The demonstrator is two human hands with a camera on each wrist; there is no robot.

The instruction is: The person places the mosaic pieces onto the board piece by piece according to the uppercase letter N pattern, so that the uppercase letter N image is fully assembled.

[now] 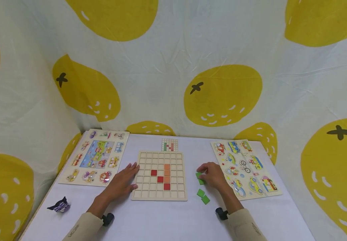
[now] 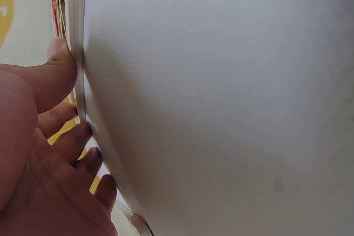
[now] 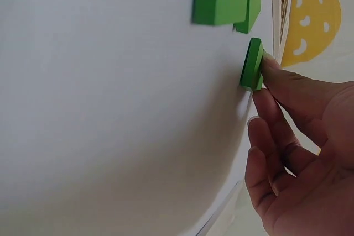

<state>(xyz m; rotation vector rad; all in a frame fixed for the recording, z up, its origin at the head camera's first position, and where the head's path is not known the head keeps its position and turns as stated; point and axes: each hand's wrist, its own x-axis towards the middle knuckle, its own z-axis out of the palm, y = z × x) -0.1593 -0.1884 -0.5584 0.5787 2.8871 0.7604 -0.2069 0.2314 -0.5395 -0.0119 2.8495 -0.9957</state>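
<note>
Right hand [image 1: 211,174] pinches a green tile [image 3: 253,63], likely light, rigid, best held edgewise; left hand [image 1: 120,182] rests, fingers loose.

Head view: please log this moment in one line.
left hand: touches grid board; right hand: pinches green tile; red tiles, orange tiles: in grid board

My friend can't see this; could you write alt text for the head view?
A person's right-hand grip touches a small green square tile beside a pale wooden grid board holding red and orange square tiles; the left-hand grip touches the board's left edge. Colourful picture puzzles flank them.
</note>
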